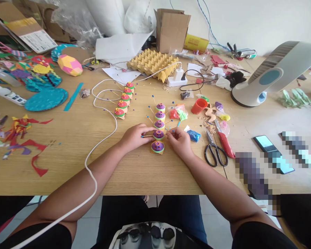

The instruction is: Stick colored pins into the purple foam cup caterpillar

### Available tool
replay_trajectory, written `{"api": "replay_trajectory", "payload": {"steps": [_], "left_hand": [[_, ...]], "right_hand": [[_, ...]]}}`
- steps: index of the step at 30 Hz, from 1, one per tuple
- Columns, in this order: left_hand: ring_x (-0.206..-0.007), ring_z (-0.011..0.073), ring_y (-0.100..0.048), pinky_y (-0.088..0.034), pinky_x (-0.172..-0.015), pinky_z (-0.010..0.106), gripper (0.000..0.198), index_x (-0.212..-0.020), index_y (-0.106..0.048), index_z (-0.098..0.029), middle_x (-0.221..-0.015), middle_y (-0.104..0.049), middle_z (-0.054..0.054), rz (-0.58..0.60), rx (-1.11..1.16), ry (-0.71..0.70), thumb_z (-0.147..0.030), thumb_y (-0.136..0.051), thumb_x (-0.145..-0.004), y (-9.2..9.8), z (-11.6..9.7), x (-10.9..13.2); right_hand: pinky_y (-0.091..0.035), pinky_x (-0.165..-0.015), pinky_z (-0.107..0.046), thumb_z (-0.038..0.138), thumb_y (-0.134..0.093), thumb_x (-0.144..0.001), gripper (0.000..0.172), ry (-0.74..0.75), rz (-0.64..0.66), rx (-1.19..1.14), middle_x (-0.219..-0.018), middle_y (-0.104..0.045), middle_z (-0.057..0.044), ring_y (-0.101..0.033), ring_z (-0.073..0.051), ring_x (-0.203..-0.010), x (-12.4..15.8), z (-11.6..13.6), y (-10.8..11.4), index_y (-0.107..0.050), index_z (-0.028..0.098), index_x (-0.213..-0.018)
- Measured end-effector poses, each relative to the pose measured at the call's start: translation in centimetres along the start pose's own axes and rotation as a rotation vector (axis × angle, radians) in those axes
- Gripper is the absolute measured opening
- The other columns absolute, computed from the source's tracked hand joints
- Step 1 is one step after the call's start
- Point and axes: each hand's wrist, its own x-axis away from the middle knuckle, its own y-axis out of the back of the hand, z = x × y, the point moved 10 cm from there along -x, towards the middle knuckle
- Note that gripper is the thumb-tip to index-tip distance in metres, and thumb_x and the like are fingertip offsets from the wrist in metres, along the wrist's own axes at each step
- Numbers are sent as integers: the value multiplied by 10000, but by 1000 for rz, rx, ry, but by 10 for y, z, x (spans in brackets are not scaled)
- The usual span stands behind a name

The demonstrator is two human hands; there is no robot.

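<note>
A row of egg-carton cups (159, 123) topped with purple clay, small faces and orange rings runs away from me, like a caterpillar. Thin sticks with blue tips poke out from the sides of the farther cups. My left hand (134, 137) has its fingers against the left side of the row near the second-closest cup, steadying it, beside a blue-tipped stick (147, 136). On the opposite side, my right hand (180, 141) is closed in a pinch close to that cup. What its fingertips hold is too small to make out.
Behind on the left stands a red-and-green row of cups (123, 101). A white cable (89, 166) crosses the table and my left forearm. Scissors (214, 152), a red-handled knife (225, 141), blue clay (194, 135), a red cup (199, 106) and a fan (269, 76) lie rightward.
</note>
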Motion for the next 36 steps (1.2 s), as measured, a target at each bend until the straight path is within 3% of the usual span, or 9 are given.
{"api": "replay_trajectory", "payload": {"steps": [21,36], "left_hand": [[-675,115,-468,-342,-635,240,395,-1221,-727,-337,-756,-476,-25,-2,2,-12,-423,-744,-836,-1,-1,0],[-666,117,-470,-339,-632,243,401,-1221,-730,-329,-747,-489,-20,-11,-24,-12,-458,-733,-841,0,-1,0]], "right_hand": [[-420,-549,-266,352,-638,-803,163,-61,26,48,-638,-634,-4,-538,-134,-561,0,-9,-3,-617,200,-748],[-391,-542,-255,305,-618,-790,121,-56,49,63,-628,-591,16,-504,-123,-568,0,0,-5,-616,192,-744]]}}
